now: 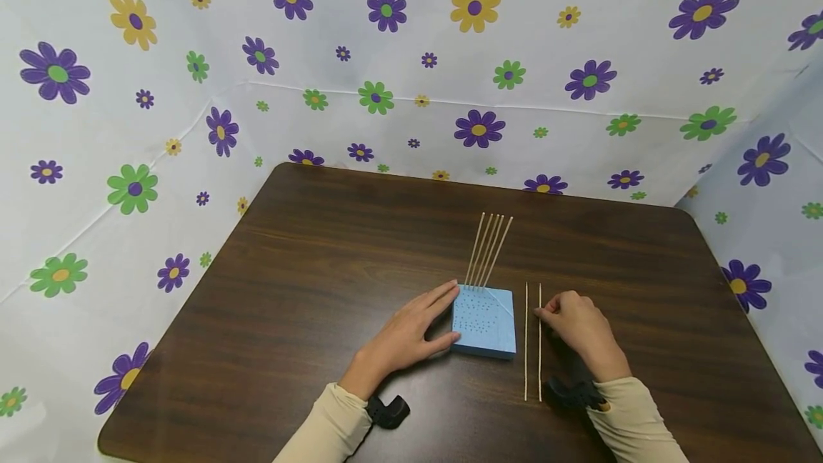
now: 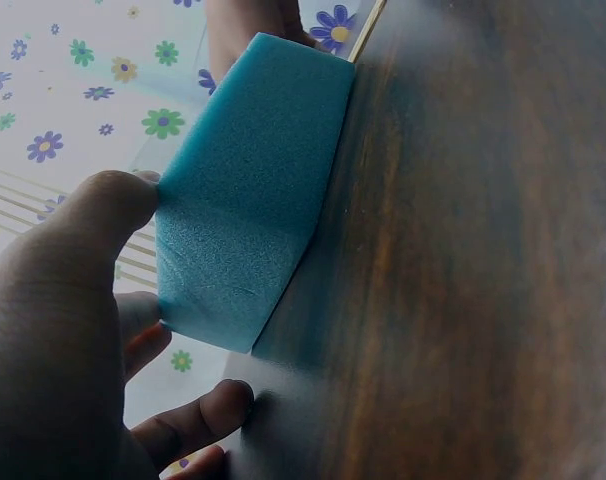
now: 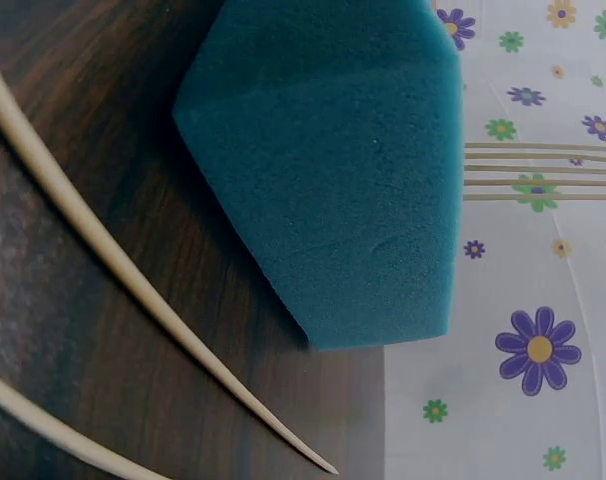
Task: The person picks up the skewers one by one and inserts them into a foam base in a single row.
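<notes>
A light blue foam block [image 1: 484, 324] dotted with small holes lies on the table. Several thin wooden skewers [image 1: 490, 249] stand in its far edge, leaning slightly apart. My left hand [image 1: 411, 327] rests along the block's left side, thumb and fingertips touching it; the left wrist view shows the thumb [image 2: 113, 205] against the foam. To the block's right, two loose skewers lie side by side: a nearer one [image 1: 526, 341] and a farther one [image 1: 540, 356]. With curled fingers, my right hand [image 1: 581, 327] pinches the farther skewer near its upper part. The right wrist view does not show that hand.
The brown wooden table [image 1: 321, 270] extends around the block on all sides. A white sheet with printed flowers [image 1: 411, 56] hangs behind it and at both sides. Dark wrist bands [image 1: 388, 413] sit at both sleeves.
</notes>
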Action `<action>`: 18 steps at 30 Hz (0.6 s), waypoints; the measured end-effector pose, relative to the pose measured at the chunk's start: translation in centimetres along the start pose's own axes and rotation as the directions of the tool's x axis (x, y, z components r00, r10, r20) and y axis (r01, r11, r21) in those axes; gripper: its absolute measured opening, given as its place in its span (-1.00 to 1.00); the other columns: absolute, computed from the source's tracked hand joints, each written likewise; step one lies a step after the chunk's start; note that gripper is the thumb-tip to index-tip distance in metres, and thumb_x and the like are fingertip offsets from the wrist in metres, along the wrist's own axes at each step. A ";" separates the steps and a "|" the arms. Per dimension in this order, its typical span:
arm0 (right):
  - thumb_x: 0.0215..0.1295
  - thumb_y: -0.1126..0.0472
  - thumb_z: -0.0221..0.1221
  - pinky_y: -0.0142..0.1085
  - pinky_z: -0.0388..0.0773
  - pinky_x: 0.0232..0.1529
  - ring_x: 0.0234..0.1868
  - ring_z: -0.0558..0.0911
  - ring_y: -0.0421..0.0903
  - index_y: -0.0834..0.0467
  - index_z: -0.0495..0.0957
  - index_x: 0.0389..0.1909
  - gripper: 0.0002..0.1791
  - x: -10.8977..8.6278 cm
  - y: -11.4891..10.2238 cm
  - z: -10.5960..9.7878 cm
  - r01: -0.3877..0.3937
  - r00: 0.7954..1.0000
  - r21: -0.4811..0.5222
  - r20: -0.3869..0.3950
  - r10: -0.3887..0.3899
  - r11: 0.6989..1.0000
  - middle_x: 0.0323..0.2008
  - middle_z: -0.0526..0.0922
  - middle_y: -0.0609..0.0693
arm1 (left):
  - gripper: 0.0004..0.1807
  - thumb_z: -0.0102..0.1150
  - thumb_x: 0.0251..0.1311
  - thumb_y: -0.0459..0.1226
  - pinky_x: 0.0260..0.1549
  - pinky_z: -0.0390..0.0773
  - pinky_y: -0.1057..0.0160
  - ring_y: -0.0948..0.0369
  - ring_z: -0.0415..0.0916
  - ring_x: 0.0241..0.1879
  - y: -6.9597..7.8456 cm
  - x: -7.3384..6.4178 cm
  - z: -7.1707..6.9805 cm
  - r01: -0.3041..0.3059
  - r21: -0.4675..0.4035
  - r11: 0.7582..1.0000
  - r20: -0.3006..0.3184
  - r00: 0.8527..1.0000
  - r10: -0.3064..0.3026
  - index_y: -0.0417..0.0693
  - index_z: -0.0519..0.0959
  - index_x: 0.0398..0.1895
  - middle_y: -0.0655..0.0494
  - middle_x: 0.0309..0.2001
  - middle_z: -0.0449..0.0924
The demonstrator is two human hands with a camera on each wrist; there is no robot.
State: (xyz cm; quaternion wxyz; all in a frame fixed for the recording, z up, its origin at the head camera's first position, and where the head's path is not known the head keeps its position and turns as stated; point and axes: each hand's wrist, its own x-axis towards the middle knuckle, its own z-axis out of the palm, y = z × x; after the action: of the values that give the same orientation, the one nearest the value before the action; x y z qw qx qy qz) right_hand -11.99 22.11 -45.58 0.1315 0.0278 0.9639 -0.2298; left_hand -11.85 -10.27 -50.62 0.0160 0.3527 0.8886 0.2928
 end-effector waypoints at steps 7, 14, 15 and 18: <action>0.47 0.15 0.20 -0.23 0.41 -0.53 -0.52 0.63 -0.14 0.15 0.70 -0.41 -0.74 0.0 -0.4 -0.6 -0.019 1.000 -0.025 0.023 0.020 1.000 -0.53 0.71 -0.02 | -0.13 0.08 0.49 0.16 0.53 0.30 -0.08 0.15 0.11 0.64 0.1 0.0 -0.2 -0.003 0.003 1.000 -0.007 1.000 0.003 0.16 0.01 0.71 0.22 0.70 -0.01; 0.39 0.20 0.18 -0.22 0.34 -0.53 -0.55 0.49 -0.08 0.15 0.70 -0.45 -0.77 -0.4 -0.7 -1.0 -0.025 0.999 -0.070 0.032 0.027 0.997 -0.56 0.57 -0.01 | -0.14 0.07 0.50 0.17 0.53 0.30 -0.06 0.16 0.12 0.64 0.1 -0.1 -0.2 -0.009 0.027 1.000 -0.012 1.000 0.009 0.15 0.01 0.71 0.21 0.70 0.00; 0.37 0.20 0.19 -0.23 0.33 -0.53 -0.55 0.47 -0.08 0.16 0.70 -0.46 -0.78 -0.4 -0.7 -1.0 -0.029 0.999 -0.079 0.032 0.032 0.996 -0.56 0.55 -0.02 | -0.14 0.07 0.50 0.17 0.53 0.30 -0.06 0.16 0.12 0.64 0.1 -0.1 -0.1 -0.010 0.029 1.000 -0.012 1.000 0.011 0.14 0.01 0.71 0.21 0.70 0.00; 0.37 0.20 0.20 -0.22 0.33 -0.52 -0.55 0.45 -0.08 0.17 0.67 -0.46 -0.78 -0.5 -0.7 -1.1 -0.034 0.999 -0.097 0.037 0.038 0.995 -0.58 0.49 -0.03 | -0.13 0.07 0.50 0.16 0.53 0.31 -0.07 0.16 0.12 0.64 0.2 -0.1 -0.1 -0.011 0.027 1.000 -0.011 1.000 0.011 0.13 0.01 0.71 0.20 0.70 0.01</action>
State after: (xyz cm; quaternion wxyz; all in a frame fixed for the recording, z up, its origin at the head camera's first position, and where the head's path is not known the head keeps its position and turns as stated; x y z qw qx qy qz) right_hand -11.82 22.02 -44.20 0.1554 0.0345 0.9704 -0.1813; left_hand -11.66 -10.31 -50.41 0.0048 0.3562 0.8907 0.2825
